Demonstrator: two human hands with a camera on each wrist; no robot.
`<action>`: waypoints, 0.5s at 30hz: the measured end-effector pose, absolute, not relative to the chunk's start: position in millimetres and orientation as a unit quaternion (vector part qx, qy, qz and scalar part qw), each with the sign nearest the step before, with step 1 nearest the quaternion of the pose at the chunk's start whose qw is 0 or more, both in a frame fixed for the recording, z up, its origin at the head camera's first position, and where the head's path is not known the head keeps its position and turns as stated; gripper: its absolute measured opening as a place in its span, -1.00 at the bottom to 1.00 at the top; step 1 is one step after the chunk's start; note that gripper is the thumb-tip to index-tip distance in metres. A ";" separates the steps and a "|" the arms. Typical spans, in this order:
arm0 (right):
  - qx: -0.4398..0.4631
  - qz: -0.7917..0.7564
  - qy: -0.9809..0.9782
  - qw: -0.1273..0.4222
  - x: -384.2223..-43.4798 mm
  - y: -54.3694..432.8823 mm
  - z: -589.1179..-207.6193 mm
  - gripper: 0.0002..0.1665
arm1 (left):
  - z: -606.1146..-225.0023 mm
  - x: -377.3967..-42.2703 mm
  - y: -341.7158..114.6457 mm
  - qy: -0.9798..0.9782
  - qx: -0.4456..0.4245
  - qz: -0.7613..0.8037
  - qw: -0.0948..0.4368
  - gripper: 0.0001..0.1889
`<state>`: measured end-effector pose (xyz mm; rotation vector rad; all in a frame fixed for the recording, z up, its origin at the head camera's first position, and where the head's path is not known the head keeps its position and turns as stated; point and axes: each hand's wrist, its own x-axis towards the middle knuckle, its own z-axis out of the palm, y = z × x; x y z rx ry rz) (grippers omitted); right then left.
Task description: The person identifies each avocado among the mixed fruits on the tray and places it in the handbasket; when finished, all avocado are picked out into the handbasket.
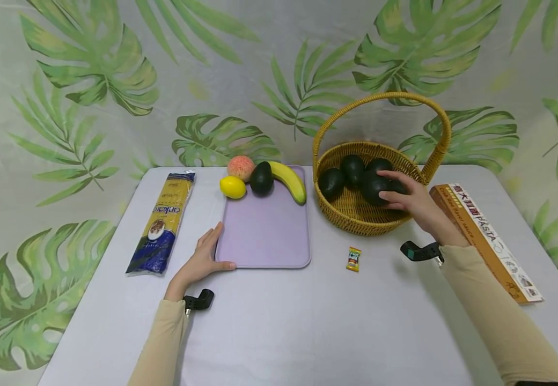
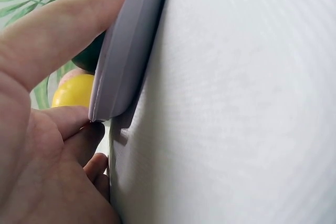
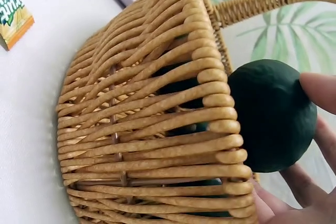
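Observation:
My right hand (image 1: 411,201) grips a dark avocado (image 3: 273,116) from above. In the right wrist view the avocado stands above the rim of the wicker basket (image 3: 152,103), thumb and fingers around it. Several more avocados (image 1: 331,184) lie inside that basket. My left hand (image 1: 204,254) rests against the front left corner of the lilac tray (image 1: 264,236), thumb along the front edge and fingers along the left side. At the tray's back are another avocado (image 1: 262,179) and a banana (image 1: 289,181), with a lemon (image 1: 233,187) and a peach (image 1: 241,168) at its back left corner.
A bag of pasta (image 1: 160,222) lies left of the tray. A small snack packet (image 1: 353,259) is in front of the basket. On the right lies a long pasta box (image 1: 489,241), partly under the right forearm. The basket's tall handle (image 1: 380,97) arches over its opening.

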<state>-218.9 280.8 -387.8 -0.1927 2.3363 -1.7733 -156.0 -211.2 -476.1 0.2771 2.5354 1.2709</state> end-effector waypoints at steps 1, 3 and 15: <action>-0.067 -0.594 0.795 0.103 -219.4 279.9 -387.6 -0.34 | -476.1 -155.9 -211.4 0.880 0.096 0.441 0.145 0.18; -0.072 -0.581 0.804 0.106 -221.1 277.4 -387.4 -0.34 | -475.7 -155.6 -211.6 0.880 0.094 0.443 0.146 0.18; -0.116 -0.475 0.859 0.153 -236.8 253.6 -396.4 -0.33 | -475.8 -156.3 -210.4 0.878 0.092 0.447 0.146 0.19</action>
